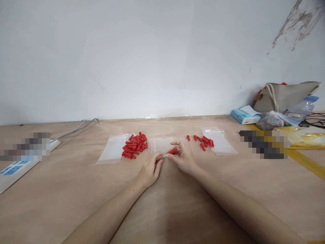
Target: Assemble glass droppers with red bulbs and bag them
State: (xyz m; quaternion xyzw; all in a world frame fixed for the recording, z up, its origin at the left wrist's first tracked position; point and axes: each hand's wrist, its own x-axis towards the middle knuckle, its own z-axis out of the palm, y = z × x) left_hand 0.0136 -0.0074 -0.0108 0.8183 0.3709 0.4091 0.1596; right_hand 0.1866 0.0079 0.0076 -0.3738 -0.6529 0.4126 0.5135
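Note:
Between the fingers of my right hand [183, 158] is a red rubber dropper bulb [172, 151]. My left hand [151, 169] pinches a thin clear dropper tube [164, 156], whose end meets the open end of the bulb; how deep it sits inside is too small to tell. Just beyond my hands lies a row of clear glass tubes [158, 145]. Left of them is a heap of loose red bulbs [134, 145]. To the right, several red bulbs [207, 140] lie apart, some with a clear tube attached.
Clear zip bags lie at the left [111, 150] and right [222, 142]. A white power strip [17, 169] with a grey cable is far left. A blue tissue pack [245, 115], a beige bag [286, 96] and plastic packages stand far right. The wall closes off the table's back.

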